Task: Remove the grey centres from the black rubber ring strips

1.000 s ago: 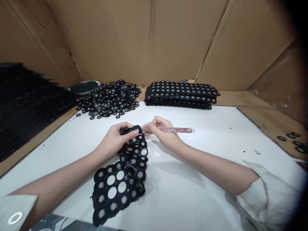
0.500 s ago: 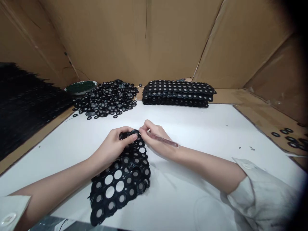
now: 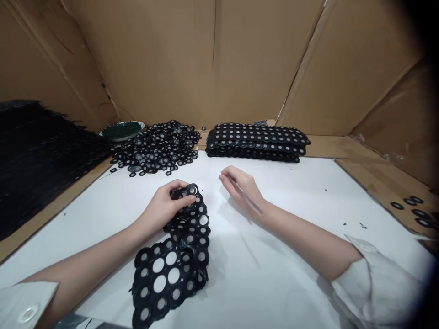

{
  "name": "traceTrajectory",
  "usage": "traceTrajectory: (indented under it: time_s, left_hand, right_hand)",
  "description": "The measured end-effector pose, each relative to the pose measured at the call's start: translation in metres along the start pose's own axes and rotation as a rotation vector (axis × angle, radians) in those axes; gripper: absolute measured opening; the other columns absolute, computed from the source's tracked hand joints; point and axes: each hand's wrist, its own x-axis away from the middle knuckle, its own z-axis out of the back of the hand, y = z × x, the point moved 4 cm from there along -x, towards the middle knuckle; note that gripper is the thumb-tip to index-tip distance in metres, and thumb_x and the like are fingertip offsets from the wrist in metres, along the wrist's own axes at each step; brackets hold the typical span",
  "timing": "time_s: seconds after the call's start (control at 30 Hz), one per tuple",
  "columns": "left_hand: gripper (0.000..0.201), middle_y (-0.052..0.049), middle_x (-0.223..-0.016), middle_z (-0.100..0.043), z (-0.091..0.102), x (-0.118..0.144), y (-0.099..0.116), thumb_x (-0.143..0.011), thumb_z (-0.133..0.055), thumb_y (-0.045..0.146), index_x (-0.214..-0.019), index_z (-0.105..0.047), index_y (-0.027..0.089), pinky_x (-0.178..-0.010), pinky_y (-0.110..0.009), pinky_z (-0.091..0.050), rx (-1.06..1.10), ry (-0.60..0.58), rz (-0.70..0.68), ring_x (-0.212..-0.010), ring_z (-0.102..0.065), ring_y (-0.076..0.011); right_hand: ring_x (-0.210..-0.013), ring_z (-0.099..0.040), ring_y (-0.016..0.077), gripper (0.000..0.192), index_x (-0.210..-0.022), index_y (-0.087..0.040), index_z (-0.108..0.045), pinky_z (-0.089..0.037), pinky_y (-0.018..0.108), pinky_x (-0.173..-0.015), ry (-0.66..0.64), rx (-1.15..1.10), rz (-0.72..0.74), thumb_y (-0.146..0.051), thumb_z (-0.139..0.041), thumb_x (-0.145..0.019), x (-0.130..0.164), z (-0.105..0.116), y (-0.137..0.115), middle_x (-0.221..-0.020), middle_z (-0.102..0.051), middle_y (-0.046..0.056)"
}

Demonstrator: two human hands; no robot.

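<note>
While the left hand (image 3: 168, 205) grips the far end of a black punched sheet (image 3: 174, 256), thumb over its top edge and fingers curled beneath, that end rides a little off the white work surface (image 3: 291, 192) so the rings there are presented toward the other hand. The rest of the sheet trails back toward the person and lies flat, several of its larger holes already open and showing the white beneath, which suits a sheet being emptied from one end. The right hand (image 3: 243, 189) hovers apart from the sheet, just to its right, with a thin transparent stick (image 3: 248, 201) lying along the palm toward the wrist; the fingers are loosely curled about it, and how firmly they pinch it cannot be told because the stick blurs. Holding it like a pen keeps the tip ready for the small rings. Beyond the hands, a loose heap of black rings (image 3: 157, 146) sits within reach at the far left of the surface, beside a green dish (image 3: 121, 130). A neat stack of full sheets (image 3: 257, 141) lies to the right of the heap. Cardboard walls (image 3: 212, 59) enclose the bench, and a few stray rings (image 3: 411, 205) rest on the cardboard at far right
</note>
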Motion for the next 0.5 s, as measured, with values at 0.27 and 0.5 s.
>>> traceTrajectory:
  time_s: [0.27,0.5]
  left_hand:
    - [0.019,-0.002,-0.098,-0.062,0.018,-0.004,0.012,-0.07,-0.059,0.034,-0.086,-0.06,0.022,-0.085,-0.031,-0.037,-0.084,0.156,-0.163,-0.093,-0.054,-0.0197]
    - [0.018,-0.003,-0.093,-0.063,0.021,0.002,0.015,-0.075,-0.055,0.031,-0.089,-0.06,0.021,-0.083,-0.031,-0.039,-0.07,0.174,-0.276,-0.09,-0.055,-0.0185]
  right_hand:
    - [-0.082,-0.047,0.0221,0.028,-0.094,-0.014,-0.054,-0.038,0.034,-0.07,-0.171,0.465,0.133,-0.004,-0.033,-0.079,-0.011,-0.007,0.041,-0.087,-0.053,0.013]
    - [-0.098,-0.045,0.0207,0.018,-0.097,-0.018,-0.054,-0.034,0.037,-0.085,-0.131,-0.015,0.027,-0.021,-0.042,-0.083,-0.011,-0.003,-0.003,-0.101,-0.052,0.009]
